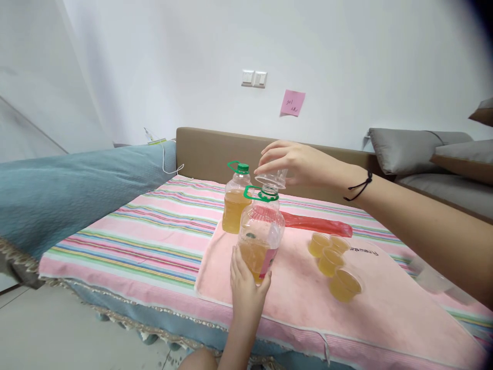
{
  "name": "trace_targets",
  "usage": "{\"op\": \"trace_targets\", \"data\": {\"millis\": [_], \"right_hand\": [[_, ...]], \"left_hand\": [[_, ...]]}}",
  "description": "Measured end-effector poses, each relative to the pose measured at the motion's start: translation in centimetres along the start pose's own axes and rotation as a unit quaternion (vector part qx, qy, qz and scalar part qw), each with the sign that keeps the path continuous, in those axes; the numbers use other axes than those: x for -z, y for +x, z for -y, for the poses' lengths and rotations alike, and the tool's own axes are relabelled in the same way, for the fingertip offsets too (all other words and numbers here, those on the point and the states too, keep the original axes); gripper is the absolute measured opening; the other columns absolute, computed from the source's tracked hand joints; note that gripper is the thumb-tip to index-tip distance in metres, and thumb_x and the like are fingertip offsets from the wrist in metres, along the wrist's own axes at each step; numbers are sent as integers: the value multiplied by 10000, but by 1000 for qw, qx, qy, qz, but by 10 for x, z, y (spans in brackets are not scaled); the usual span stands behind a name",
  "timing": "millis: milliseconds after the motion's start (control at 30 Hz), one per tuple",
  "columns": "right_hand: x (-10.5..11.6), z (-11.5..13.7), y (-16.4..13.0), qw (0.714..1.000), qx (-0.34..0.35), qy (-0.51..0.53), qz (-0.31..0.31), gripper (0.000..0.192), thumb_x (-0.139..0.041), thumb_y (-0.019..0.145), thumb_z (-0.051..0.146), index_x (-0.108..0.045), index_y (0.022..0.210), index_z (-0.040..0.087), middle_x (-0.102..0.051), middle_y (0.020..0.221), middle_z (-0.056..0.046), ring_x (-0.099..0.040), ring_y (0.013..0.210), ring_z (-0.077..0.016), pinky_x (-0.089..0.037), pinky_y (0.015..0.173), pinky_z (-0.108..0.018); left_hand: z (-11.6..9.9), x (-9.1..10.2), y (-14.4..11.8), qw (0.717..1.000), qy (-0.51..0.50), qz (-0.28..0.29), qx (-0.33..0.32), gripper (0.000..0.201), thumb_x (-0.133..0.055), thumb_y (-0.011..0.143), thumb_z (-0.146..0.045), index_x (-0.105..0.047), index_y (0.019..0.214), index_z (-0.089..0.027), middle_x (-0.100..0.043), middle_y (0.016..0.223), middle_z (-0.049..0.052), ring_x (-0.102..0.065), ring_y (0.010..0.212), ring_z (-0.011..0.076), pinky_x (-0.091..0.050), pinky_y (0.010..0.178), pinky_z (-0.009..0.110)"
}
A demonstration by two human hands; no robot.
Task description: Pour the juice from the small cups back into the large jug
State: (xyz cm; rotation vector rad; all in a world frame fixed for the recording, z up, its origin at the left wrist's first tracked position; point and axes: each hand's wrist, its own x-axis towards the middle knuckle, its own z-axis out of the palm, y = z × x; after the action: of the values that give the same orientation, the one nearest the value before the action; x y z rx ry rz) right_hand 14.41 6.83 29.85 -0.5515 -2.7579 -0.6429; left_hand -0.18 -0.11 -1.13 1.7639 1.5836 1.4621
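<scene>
My left hand [246,290] is wrapped round the lower part of a clear plastic bottle [259,223] with yellow liquid in it. This bottle has no cap on its mouth, and a green ring handle [252,193] sits at its neck. In my right hand [290,158] is a clear plastic cup [274,180], tilted with its rim down, right at the bottle's mouth. Whether cup and mouth touch, I cannot tell. Behind stands a second bottle [233,205] of yellow liquid, with a green cap and handle.
Several cups of yellow liquid [332,262] stand to the right on a pink towel [296,303]. A red plastic bag [316,224] lies behind them. Blurred clear containers [435,277] are at the right edge. Striped cloth [154,231] covers the surface, with grey cushions [408,146] at back right.
</scene>
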Motion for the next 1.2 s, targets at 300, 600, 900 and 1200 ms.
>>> {"op": "trace_targets", "data": {"millis": [300, 600, 900, 1200], "right_hand": [[6, 8, -4, 998, 35, -46, 22, 340, -494, 932, 163, -685, 1185, 288, -705, 1100, -52, -547, 1112, -235, -475, 863, -381], [8, 10, -10, 996, 42, -72, 18, 351, -451, 962, 165, -683, 1183, 308, -703, 1088, -39, -553, 1106, -225, -488, 890, -384], [8, 18, -16, 995, 17, -97, 11, 363, -424, 975, 151, -699, 1166, 290, -726, 1084, -56, -572, 1104, -232, -477, 915, -419], [1, 13, -45, 994, -65, -86, -15, 347, -547, 893, 176, -674, 1196, 286, -717, 1101, -64, -567, 1060, -265, -486, 876, -439]], "left_hand": [[0, 0, 0, 1000, 6, -8, -21, 881, -644, 797, -376, -179, 1488, -87, -326, 1522, 250, -296, 1442, 359, -325, 1152, 543], [-2, 1, 1, 999, 4, -21, -30, 872, -657, 789, -363, -204, 1486, -100, -353, 1508, 249, -332, 1423, 370, -354, 1132, 554], [-1, 0, 1, 1000, 10, -11, -28, 876, -638, 803, -388, -183, 1485, -80, -326, 1520, 252, -302, 1439, 362, -323, 1155, 534], [0, 1, 1, 999, 5, -6, -31, 879, -627, 809, -404, -178, 1486, -68, -313, 1525, 252, -300, 1439, 352, -320, 1158, 519]]}}
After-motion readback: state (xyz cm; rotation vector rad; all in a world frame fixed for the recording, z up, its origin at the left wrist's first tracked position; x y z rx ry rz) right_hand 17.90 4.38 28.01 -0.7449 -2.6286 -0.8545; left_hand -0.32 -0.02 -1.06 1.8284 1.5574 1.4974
